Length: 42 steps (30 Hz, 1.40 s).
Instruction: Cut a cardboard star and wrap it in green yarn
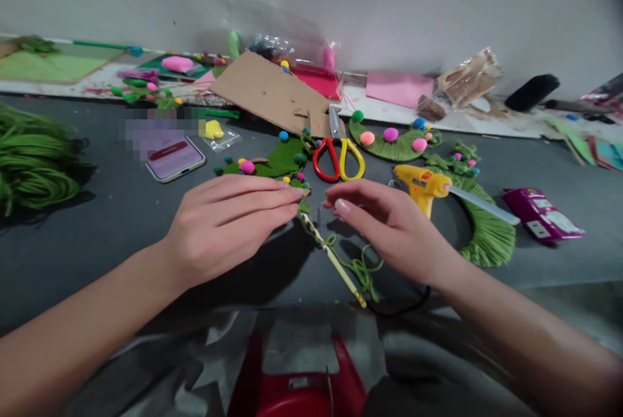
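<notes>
My left hand [238, 219] is over the dark table, fingers pressed together at the tips on a small brown-edged piece with green yarn [304, 207]; the fingers hide most of it. Just to the right, my right hand [384, 219] is curved, its thumb and fingers apart, with nothing visible in it. Below and between the hands lies a pale yellow pencil [341, 266], with loose green yarn [364, 269] beside it. Beyond the fingertips are scissors [339, 157] with one red and one yellow handle. A yellow glue gun [422, 185] stands beyond my right hand, a clear glue stick in its back.
Green-wrapped arcs [489, 229] and pom-poms [390, 135] lie at right and centre. A purple device [541, 214] is far right. Green yarn [34, 157] is heaped left, near a phone [176, 159]. Cardboard [272, 89] lies at the back; a red stool [296, 394] is below.
</notes>
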Each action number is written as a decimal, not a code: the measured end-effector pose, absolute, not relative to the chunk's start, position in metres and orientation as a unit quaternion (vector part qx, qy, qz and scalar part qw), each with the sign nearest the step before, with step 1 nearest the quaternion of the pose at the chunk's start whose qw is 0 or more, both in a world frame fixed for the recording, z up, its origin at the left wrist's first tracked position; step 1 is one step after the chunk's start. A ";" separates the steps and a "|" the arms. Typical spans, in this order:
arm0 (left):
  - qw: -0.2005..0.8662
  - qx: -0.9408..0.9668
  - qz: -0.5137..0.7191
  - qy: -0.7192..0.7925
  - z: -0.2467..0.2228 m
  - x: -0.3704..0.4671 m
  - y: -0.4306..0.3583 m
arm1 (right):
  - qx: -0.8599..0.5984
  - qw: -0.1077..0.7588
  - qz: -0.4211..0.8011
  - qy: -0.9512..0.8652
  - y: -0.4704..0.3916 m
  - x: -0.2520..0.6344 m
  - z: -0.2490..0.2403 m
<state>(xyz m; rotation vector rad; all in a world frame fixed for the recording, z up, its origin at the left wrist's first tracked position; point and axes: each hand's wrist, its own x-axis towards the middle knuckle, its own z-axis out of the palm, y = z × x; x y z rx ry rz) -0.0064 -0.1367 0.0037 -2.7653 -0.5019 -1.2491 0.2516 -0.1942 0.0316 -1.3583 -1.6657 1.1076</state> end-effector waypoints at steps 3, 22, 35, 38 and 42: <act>0.057 -0.893 -0.427 -0.133 0.002 0.001 -0.111 | -0.501 0.411 0.518 -0.559 -0.172 0.245 0.025; 0.087 -0.891 -0.412 -0.173 -0.005 0.013 -0.087 | -0.416 0.477 0.616 -0.468 -0.143 0.230 -0.003; -0.145 -0.868 -0.418 -0.225 -0.004 0.012 -0.095 | -0.440 0.470 0.593 -0.483 -0.146 0.230 -0.004; -0.301 -0.821 -0.416 -0.248 -0.005 0.009 -0.096 | -0.447 0.468 0.586 -0.489 -0.146 0.230 -0.004; -0.463 -0.772 -0.349 -0.261 -0.007 0.011 -0.096 | -0.457 0.452 0.566 -0.517 -0.145 0.230 -0.001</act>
